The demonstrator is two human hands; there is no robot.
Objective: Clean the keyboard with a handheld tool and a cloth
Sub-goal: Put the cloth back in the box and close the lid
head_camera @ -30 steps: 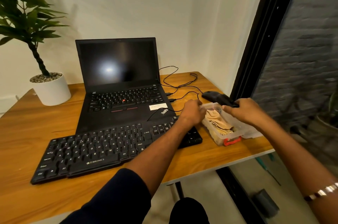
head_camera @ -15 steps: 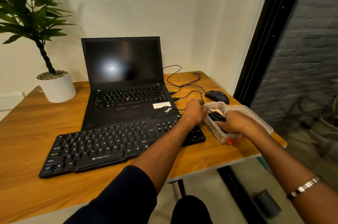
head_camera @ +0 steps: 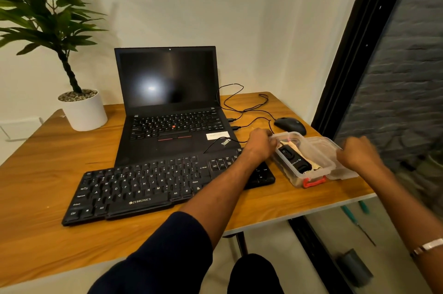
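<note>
my left hand (head_camera: 260, 143) gripped the near rim of the clear box (head_camera: 320, 171) to steady it. the handheld tool (head_camera: 293, 159) lay inside, just right of it. my right hand (head_camera: 357, 153) hovered beyond, fingers curled, holding nothing. the keyboard (head_camera: 148, 185) sat left.

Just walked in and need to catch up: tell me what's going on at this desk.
A person is at a wooden desk with a black keyboard set before an open laptop. The left hand rests at the near rim of a clear plastic box, in which a black handheld tool lies on a beige cloth. The right hand, blurred, is beside the box with fingers curled, apparently holding nothing. Neither is on the keyboard.
</note>
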